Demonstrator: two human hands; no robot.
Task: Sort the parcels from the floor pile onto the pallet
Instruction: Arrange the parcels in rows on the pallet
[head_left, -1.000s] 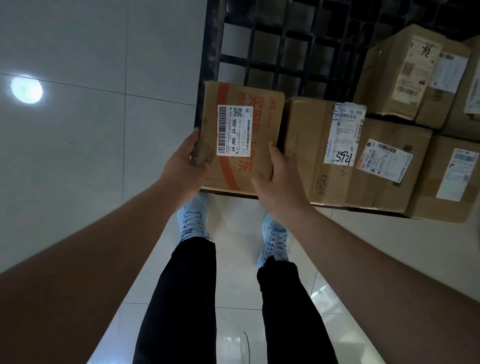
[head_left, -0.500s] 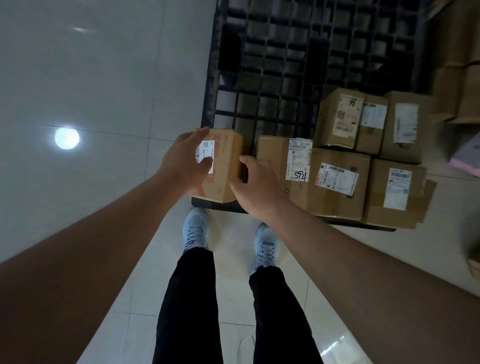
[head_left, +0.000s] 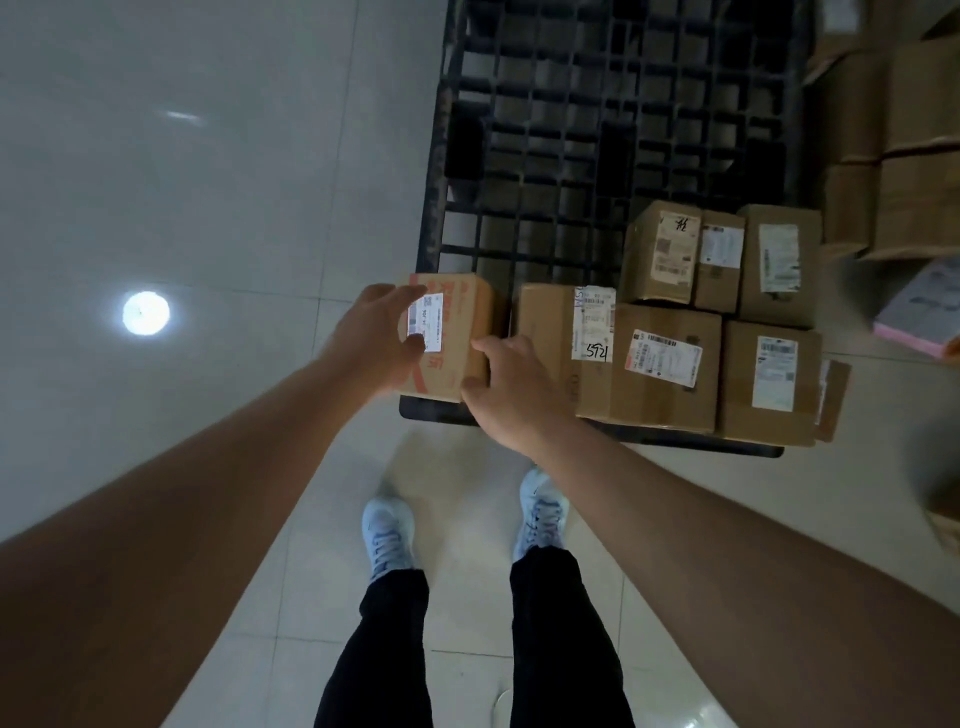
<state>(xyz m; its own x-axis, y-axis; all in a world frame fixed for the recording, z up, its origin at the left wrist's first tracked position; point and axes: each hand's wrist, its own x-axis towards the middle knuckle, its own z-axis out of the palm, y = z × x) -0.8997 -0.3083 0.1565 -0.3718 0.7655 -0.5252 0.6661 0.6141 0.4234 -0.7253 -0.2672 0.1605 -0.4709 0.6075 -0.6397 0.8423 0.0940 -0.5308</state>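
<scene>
A brown parcel with orange print and a white label sits on the near left corner of the black grid pallet. My left hand hovers over the parcel's left side with thumb and fingers spread in a loose arc, and the label shows between them. My right hand lies at the parcel's near right corner with relaxed fingers. To its right stands a row of brown parcels, starting with one marked "5921". Behind that row stand three smaller parcels.
Two more labelled parcels fill the pallet's near edge. Stacked cartons rise at the right beyond the pallet. A pink and grey packet lies on the floor there. My light shoes stand on pale tiles just before the pallet.
The orange-printed parcel went from my two-handed grip down onto the pallet corner. Both hands have loosened and drawn back from it. The view pulled up and away.
</scene>
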